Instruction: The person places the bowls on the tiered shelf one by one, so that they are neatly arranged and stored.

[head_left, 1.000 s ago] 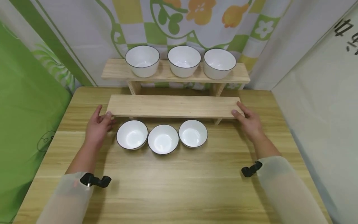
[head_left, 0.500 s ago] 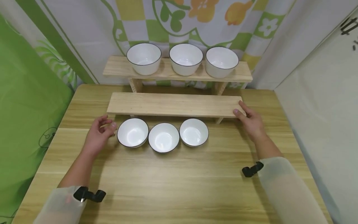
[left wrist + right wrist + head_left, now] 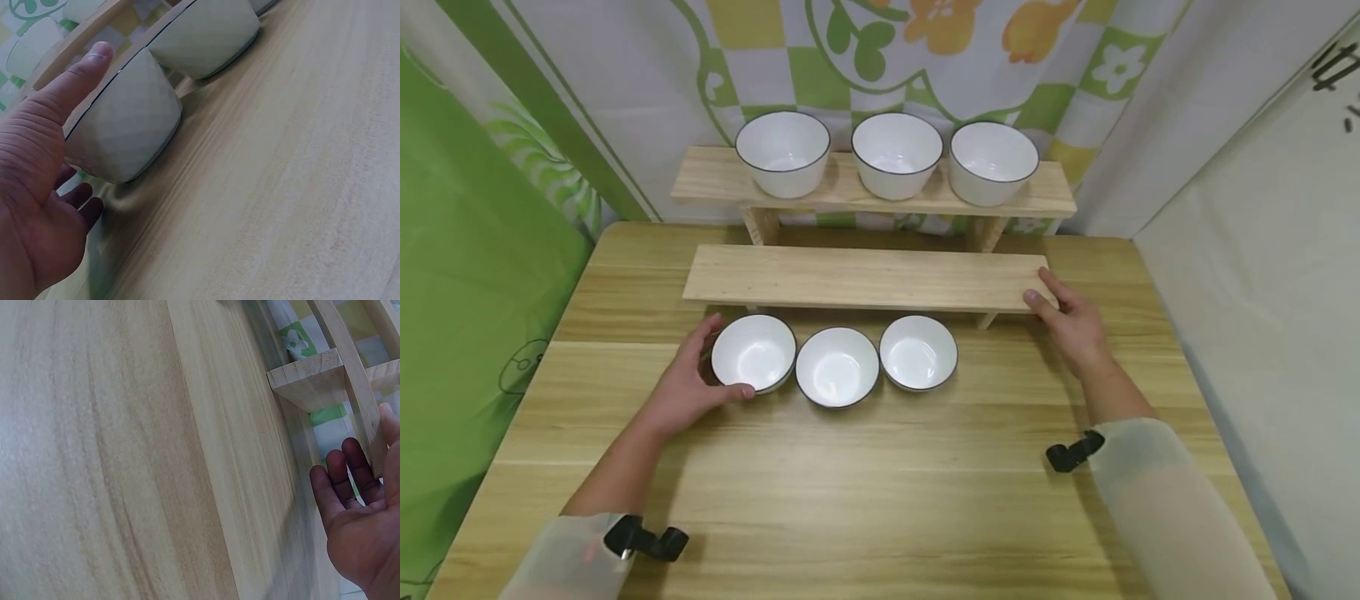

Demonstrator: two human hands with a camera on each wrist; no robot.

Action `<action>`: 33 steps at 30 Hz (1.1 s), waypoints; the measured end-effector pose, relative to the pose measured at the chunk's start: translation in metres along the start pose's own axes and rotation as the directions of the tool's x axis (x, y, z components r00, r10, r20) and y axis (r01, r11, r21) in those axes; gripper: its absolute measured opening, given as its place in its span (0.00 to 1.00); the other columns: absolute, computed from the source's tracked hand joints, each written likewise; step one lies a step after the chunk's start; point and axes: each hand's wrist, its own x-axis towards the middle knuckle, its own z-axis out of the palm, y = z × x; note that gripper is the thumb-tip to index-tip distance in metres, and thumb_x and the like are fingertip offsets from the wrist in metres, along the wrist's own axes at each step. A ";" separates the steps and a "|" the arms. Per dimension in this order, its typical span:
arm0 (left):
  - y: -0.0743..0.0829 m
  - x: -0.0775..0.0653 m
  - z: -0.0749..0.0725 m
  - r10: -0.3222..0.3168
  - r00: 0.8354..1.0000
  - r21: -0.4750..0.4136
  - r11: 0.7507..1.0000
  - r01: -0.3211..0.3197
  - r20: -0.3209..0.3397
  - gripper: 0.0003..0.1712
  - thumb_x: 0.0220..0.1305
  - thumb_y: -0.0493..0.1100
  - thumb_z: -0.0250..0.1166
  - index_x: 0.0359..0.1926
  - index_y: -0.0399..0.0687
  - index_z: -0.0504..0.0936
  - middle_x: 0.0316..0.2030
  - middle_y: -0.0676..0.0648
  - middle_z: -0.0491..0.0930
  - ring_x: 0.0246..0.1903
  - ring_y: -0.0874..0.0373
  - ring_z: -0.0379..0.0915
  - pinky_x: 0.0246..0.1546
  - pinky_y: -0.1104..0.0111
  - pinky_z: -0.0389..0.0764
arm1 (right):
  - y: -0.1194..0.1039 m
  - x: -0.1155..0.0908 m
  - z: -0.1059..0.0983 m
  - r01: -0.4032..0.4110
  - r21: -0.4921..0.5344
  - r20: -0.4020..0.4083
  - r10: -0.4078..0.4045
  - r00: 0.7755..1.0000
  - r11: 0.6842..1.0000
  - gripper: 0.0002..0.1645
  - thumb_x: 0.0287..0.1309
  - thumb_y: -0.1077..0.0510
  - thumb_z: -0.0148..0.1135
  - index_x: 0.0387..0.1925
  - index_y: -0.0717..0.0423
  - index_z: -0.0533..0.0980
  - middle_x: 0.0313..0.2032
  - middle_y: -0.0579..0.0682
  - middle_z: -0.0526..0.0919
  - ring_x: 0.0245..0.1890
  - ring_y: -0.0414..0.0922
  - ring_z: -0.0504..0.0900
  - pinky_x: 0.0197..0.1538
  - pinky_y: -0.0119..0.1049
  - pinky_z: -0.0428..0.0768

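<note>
The left hand [image 3: 681, 396] has its thumb and fingers set wide around the left side of a white, dark-rimmed round bowl [image 3: 754, 354], though I can't tell whether they grip it; half a second ago that hand was just short of the bowl, so I'd judge the work has turned to this bowl, which stands on the wood-grain table [image 3: 880, 500]. The right hand [image 3: 1075, 333] stays at the end of the lower pale wooden shelf board [image 3: 865, 279], thumb on top and forefinger at its edge, holding it. Two matching white bowls [image 3: 837, 367] stand in front of that board, and three white bowls on the upper shelf [image 3: 707, 175]. I see no brand or label; dark handwritten strokes [image 3: 1335, 67] mark the white sheet [image 3: 1247, 275] at right, cut off and unreadable to me
</note>
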 end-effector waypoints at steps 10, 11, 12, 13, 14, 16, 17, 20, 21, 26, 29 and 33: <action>0.000 0.004 0.006 -0.017 0.999 0.100 0.995 0.014 0.032 0.82 0.36 0.49 0.91 0.84 0.52 0.44 0.77 0.32 0.49 0.72 0.33 0.54 0.71 0.38 0.56 | 0.000 0.002 0.000 0.004 -0.038 -0.006 -0.004 1.000 0.999 0.43 0.67 0.45 0.69 0.78 0.44 0.63 0.80 0.39 0.56 0.79 0.47 0.55 0.54 0.25 0.80; 0.000 0.004 0.007 -0.018 0.999 0.102 0.995 0.015 0.033 0.83 0.36 0.49 0.91 0.84 0.52 0.44 0.77 0.32 0.49 0.72 0.32 0.55 0.70 0.37 0.57 | 0.000 0.001 0.000 0.003 -0.028 -0.004 -0.003 1.000 1.000 0.43 0.67 0.45 0.70 0.78 0.44 0.63 0.80 0.39 0.55 0.79 0.47 0.55 0.54 0.25 0.81; 0.001 0.004 0.007 -0.020 0.999 0.104 0.994 0.017 0.033 0.83 0.35 0.49 0.91 0.84 0.53 0.43 0.77 0.32 0.49 0.72 0.32 0.56 0.70 0.37 0.58 | -0.001 0.001 0.000 0.005 -0.027 -0.002 -0.005 1.000 1.000 0.43 0.67 0.45 0.69 0.78 0.45 0.63 0.80 0.39 0.55 0.79 0.47 0.55 0.54 0.25 0.80; 0.001 0.004 0.007 -0.024 0.999 0.108 0.994 0.020 0.032 0.83 0.35 0.50 0.91 0.84 0.53 0.44 0.77 0.32 0.49 0.71 0.32 0.56 0.69 0.36 0.58 | -0.001 0.001 0.000 0.005 -0.016 -0.003 -0.005 1.000 1.000 0.43 0.67 0.45 0.70 0.78 0.45 0.63 0.80 0.40 0.55 0.79 0.47 0.55 0.54 0.25 0.80; 0.001 0.004 0.008 -0.025 0.999 0.110 0.994 0.021 0.030 0.83 0.35 0.50 0.91 0.84 0.53 0.44 0.77 0.32 0.50 0.71 0.31 0.57 0.69 0.36 0.58 | -0.001 0.001 0.000 0.005 -0.009 -0.002 -0.005 1.000 1.000 0.43 0.67 0.46 0.70 0.78 0.45 0.63 0.80 0.40 0.55 0.79 0.47 0.55 0.55 0.26 0.81; 0.001 0.004 0.008 -0.028 0.999 0.109 0.994 0.025 0.028 0.83 0.35 0.51 0.91 0.84 0.54 0.44 0.77 0.32 0.50 0.71 0.31 0.57 0.69 0.36 0.59 | -0.001 0.001 0.001 0.002 -0.005 -0.001 -0.002 1.000 1.000 0.43 0.67 0.46 0.70 0.78 0.45 0.63 0.80 0.40 0.55 0.78 0.48 0.57 0.55 0.27 0.81; 0.001 0.004 0.008 -0.030 0.999 0.109 0.994 0.027 0.027 0.83 0.35 0.51 0.91 0.84 0.55 0.44 0.77 0.32 0.50 0.70 0.31 0.58 0.68 0.36 0.59 | -0.001 0.000 0.001 0.000 0.001 -0.001 0.000 1.000 1.000 0.43 0.67 0.46 0.70 0.78 0.45 0.63 0.80 0.40 0.55 0.78 0.49 0.58 0.56 0.28 0.81; 0.000 0.004 0.009 -0.026 1.000 0.107 0.994 0.024 0.016 0.81 0.35 0.51 0.91 0.84 0.54 0.46 0.77 0.33 0.52 0.70 0.32 0.59 0.68 0.36 0.61 | -0.001 0.000 0.002 -0.005 -0.010 -0.005 0.005 1.000 1.000 0.43 0.67 0.45 0.70 0.78 0.44 0.63 0.80 0.41 0.54 0.76 0.51 0.63 0.56 0.29 0.81; 0.000 0.005 0.010 -0.021 1.000 0.104 0.994 0.020 0.010 0.81 0.35 0.51 0.91 0.84 0.54 0.47 0.76 0.33 0.53 0.69 0.32 0.60 0.67 0.37 0.61 | -0.001 0.001 0.002 -0.005 -0.016 -0.003 0.005 1.000 1.000 0.43 0.67 0.45 0.69 0.78 0.43 0.63 0.80 0.42 0.53 0.76 0.51 0.62 0.56 0.29 0.81; -0.001 0.005 0.012 0.016 0.999 0.105 0.994 -0.012 -0.035 0.76 0.34 0.48 0.92 0.81 0.49 0.54 0.74 0.33 0.58 0.68 0.34 0.63 0.66 0.38 0.65 | -0.001 0.001 0.000 -0.001 -0.038 -0.001 0.001 1.000 0.999 0.44 0.67 0.43 0.69 0.78 0.42 0.62 0.81 0.44 0.52 0.76 0.52 0.63 0.55 0.26 0.80; 0.000 0.004 0.013 0.032 0.997 0.114 0.993 -0.025 -0.066 0.74 0.33 0.47 0.92 0.80 0.46 0.58 0.73 0.34 0.61 0.67 0.34 0.64 0.65 0.39 0.66 | 0.000 0.000 0.000 0.005 -0.023 0.000 -0.005 1.000 1.000 0.44 0.67 0.44 0.69 0.78 0.44 0.62 0.81 0.44 0.53 0.76 0.52 0.62 0.55 0.28 0.81; -0.001 0.002 0.014 0.041 0.995 0.134 0.991 -0.028 -0.095 0.75 0.32 0.48 0.92 0.80 0.46 0.59 0.73 0.34 0.62 0.68 0.34 0.64 0.65 0.39 0.66 | 0.001 0.000 0.000 0.010 -0.023 -0.002 -0.010 1.000 1.000 0.43 0.67 0.45 0.69 0.78 0.45 0.63 0.80 0.43 0.54 0.72 0.47 0.68 0.56 0.31 0.82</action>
